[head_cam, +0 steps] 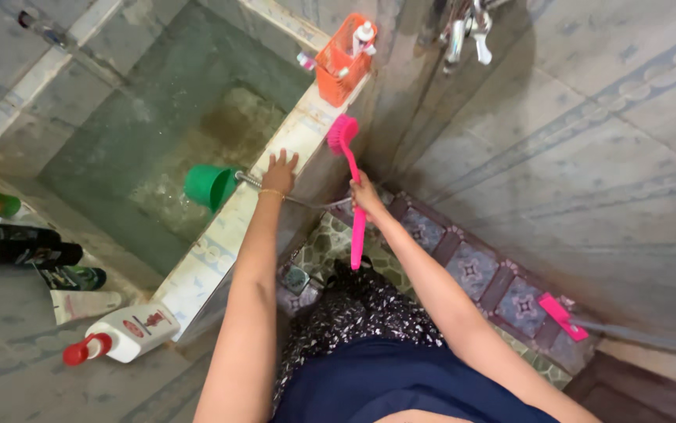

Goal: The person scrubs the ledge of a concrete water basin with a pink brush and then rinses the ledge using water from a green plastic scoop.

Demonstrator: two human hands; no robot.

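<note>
pink brush [351, 184] upright, bristles up, right hand [365, 196]

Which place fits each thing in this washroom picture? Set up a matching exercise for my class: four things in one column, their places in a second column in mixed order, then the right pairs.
Things
1. pink brush
2. green dipper
3. orange basket
4. white bottle with red cap

Places
A. lying at the near end of the tank ledge
B. standing at the far end of the ledge
C. held in the right hand
D. hanging over the water, beside the left hand

Pairs: 1-C, 2-D, 3-B, 4-A
</note>
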